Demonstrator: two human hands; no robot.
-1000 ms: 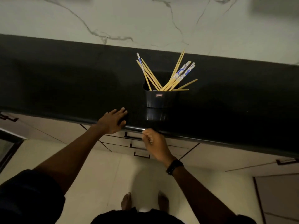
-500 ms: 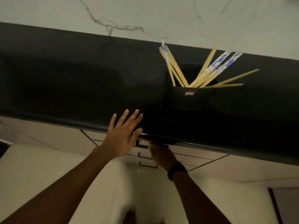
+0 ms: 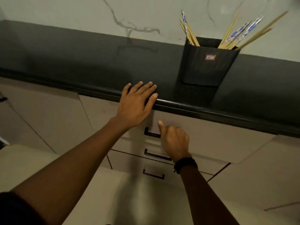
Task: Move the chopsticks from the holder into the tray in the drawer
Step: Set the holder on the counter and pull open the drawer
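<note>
The right hand (image 3: 174,141) has come down off the counter's underside to the top drawer's handle (image 3: 151,133), fingers curled around it, thumb pointing up. The top drawer (image 3: 211,135) now stands partly pulled out; its inside cannot be seen. The left hand (image 3: 135,104) lies flat on the black counter (image 3: 81,57) edge, fingers loosely spread. The chopsticks (image 3: 230,33) fan out of the black holder (image 3: 206,67), which stands on the counter beyond and to the right of both hands, well apart from any fingertip.
</note>
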